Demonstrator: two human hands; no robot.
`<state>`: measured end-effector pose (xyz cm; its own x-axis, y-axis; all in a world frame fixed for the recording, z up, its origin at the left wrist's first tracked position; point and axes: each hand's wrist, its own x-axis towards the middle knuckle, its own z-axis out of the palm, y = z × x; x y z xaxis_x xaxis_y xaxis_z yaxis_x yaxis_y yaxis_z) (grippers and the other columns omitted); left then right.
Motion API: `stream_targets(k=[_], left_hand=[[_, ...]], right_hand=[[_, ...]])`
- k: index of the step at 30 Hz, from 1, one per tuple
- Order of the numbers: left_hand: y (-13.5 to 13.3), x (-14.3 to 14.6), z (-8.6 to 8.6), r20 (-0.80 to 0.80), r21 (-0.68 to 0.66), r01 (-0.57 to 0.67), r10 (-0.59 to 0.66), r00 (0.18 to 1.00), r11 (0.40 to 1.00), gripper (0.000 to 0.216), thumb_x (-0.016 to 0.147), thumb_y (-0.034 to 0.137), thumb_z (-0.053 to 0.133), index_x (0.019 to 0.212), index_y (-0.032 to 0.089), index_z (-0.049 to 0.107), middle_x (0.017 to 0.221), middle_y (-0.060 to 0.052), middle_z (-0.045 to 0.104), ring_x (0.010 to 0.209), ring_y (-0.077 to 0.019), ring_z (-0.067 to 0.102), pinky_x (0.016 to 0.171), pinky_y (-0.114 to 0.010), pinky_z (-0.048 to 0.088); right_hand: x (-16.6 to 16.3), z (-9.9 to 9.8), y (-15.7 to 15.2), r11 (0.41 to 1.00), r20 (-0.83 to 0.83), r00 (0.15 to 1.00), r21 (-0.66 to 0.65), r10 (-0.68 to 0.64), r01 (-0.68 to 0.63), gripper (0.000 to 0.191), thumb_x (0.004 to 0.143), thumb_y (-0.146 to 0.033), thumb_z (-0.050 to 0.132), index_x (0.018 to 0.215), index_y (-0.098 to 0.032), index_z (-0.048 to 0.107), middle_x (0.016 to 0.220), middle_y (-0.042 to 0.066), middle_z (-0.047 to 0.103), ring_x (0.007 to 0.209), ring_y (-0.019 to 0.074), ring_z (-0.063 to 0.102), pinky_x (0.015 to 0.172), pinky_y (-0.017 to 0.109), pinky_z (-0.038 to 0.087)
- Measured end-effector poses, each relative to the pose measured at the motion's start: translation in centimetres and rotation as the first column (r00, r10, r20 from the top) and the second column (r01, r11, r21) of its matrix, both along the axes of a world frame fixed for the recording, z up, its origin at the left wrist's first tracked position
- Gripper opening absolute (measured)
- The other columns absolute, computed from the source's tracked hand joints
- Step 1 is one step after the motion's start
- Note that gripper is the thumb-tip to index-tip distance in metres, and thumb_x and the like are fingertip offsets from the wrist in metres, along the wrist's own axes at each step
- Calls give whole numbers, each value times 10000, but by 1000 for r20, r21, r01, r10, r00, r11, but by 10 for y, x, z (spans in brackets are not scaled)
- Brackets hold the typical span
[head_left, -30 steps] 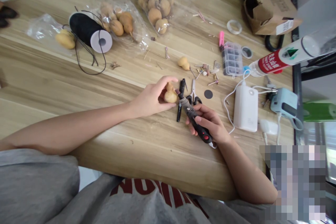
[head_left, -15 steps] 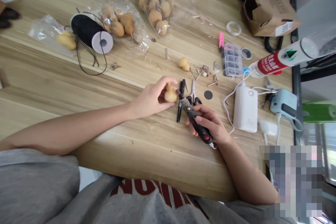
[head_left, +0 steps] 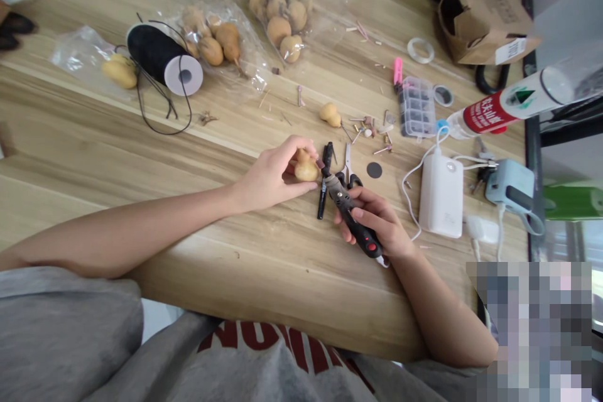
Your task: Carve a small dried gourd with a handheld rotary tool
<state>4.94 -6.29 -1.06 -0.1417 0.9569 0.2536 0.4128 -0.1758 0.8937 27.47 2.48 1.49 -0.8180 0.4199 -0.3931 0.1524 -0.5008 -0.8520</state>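
Note:
Between the thumb and fingers of my left hand (head_left: 271, 179) is a small tan gourd (head_left: 306, 168), its narrow neck pointing up and away from me. My right hand (head_left: 374, 220) is wrapped around a black rotary tool (head_left: 348, 213) with a red button. The brown sanding tip of the tool is close to the gourd's right side; I cannot tell whether they touch. Beneath the tool's front end lie a black marker (head_left: 322, 198) and a pair of scissors (head_left: 348, 163). Another small gourd (head_left: 330, 114) rests farther back.
Loose grinding bits (head_left: 370, 125) lie beside a clear compartment box (head_left: 418, 110). A white power bank (head_left: 440, 195) with cables and a water bottle (head_left: 511, 103) are on the right. Bagged gourds (head_left: 282, 12) and a black cord spool (head_left: 157, 56) sit at the back left.
The gourd has tilted slightly in my left fingers, and the tool tip has shifted a little to the right. Both hands keep their grip.

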Motion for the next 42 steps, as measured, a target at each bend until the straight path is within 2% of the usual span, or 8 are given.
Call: stream_targets(k=[6,12,24,42], left_hand=[[0,0,-1,0,-10,-17,17,1000,1000,441,760,273,724,1113,185,474,1140,-89,664,934,-153,687,811,-279,570],[-1,0,-2,14,-20,-6,6,1000,1000,437,764,279,721,1111,185,472,1133,-87,669,928,-150,690,821,-283,568],[0,1,1,12,-5,-7,7,1000,1000,435,745,254,735,1098,193,487,1109,-82,685,987,-169,680,857,-294,559],[-1,0,-2,5,-21,1,-1,1000,1000,438,764,275,725,1114,195,474,1083,-74,687,902,-148,697,795,-265,569]], right_hand=[[0,-1,0,1000,-36,999,-8,13,-13,205,833,-299,693,944,-182,567,747,18,713,499,114,648,425,206,512],[1,0,1,999,8,1000,26,22,-22,254,816,-347,705,937,-182,555,745,28,709,490,127,639,410,228,517],[-1,1,0,999,6,1000,35,31,-31,235,815,-339,707,912,-180,564,742,31,710,492,127,640,411,231,515],[1,0,0,998,2,999,41,52,-52,226,829,-329,699,932,-176,568,767,35,706,503,126,641,424,238,522]])
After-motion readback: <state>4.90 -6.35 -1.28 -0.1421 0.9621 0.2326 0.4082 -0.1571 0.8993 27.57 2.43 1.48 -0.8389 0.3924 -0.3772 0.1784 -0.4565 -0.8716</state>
